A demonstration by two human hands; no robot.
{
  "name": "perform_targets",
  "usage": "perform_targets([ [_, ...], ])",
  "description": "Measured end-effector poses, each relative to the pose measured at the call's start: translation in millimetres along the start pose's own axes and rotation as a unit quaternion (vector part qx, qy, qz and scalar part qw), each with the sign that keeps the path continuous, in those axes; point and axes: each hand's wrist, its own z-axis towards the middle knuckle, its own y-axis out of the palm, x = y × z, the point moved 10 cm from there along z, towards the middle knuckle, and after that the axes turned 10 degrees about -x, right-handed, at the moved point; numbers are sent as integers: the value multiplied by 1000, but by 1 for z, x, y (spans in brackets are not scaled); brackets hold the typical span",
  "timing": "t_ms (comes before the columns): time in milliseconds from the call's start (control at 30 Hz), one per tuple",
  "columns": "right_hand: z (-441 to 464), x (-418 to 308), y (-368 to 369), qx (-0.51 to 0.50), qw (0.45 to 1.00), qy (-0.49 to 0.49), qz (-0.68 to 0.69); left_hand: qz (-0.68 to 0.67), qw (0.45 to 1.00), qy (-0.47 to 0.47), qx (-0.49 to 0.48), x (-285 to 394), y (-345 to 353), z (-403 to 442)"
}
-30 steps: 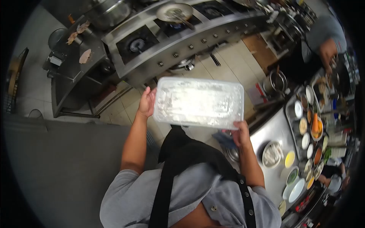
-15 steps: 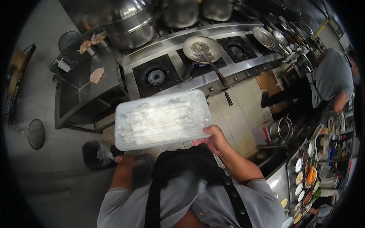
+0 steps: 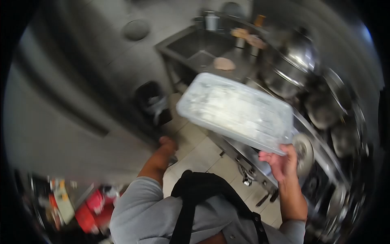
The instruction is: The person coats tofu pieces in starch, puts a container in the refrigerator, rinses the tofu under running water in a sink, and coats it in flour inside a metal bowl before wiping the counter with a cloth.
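Observation:
My right hand (image 3: 281,163) grips the near right corner of a clear plastic container (image 3: 237,110), thumb over the rim and fingers beneath. White, floury stuff shows inside it, and the container is held up and slanted in front of me. My left hand (image 3: 167,146) is low on the left, at the dark edge of a large steel panel (image 3: 77,138) that looks like a fridge door. Blur and the angle hide its fingers, so its grip does not show.
A steel sink unit (image 3: 183,42) stands ahead, with a pale piece of raw meat (image 3: 224,64) on it. Big steel pots (image 3: 284,73) and the stove lie to the right, with a frying pan (image 3: 304,154) beside my right hand. A black bin (image 3: 150,97) stands on the floor.
My view has swung left, so the stove is now at the right and the steel panel fills the left. The container is still in my right hand, now slanting down to the right.

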Motion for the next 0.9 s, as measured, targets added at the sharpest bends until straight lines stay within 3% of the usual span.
perform_targets([
  [33, 6, -2, -4, -23, 1000, 13, 3, -15, 998, -36, 49, 15, 12, 4],
  [67, 12, -7, -4, -29, 999, 14, -10, -90, 995, -21, -34, 30, 16, -32],
  [100, 20, -7, -1, -57, 998, 27, -8, -139, 990, -7, -14, 46, 19, -52],
  [233, 40, -22, -6, -142, 987, 71, 17, -334, 920, 125, 160, 114, 7, -137],
  [267, 43, -21, -5, -158, 984, 80, 21, -462, 852, 200, 140, 130, 1, -162],
  [333, 43, -9, 12, -197, 975, 104, -9, -730, 579, 344, 113, 142, -14, -221],
  [400, 63, 28, 48, -224, 964, 141, -24, -784, 328, 454, 265, 95, -41, -276],
  [467, 72, 57, 74, -268, 948, 169, -35, -800, 110, 477, 347, 51, -54, -328],
  [567, 76, 109, 114, -313, 924, 214, -54, -818, 29, 378, 432, -14, -36, -357],
  [667, 71, 152, 153, -353, 898, 251, -75, -864, -14, 301, 403, -51, 10, -350],
  [800, 63, 188, 213, -466, 802, 315, -201, -838, -73, 241, 484, -113, 66, -373],
  [833, 72, 177, 233, -466, 805, 209, -302, -819, -99, 235, 514, -131, 78, -383],
  [900, 79, 149, 284, -437, 762, -16, -478, -796, -90, 223, 556, -168, 96, -401],
])
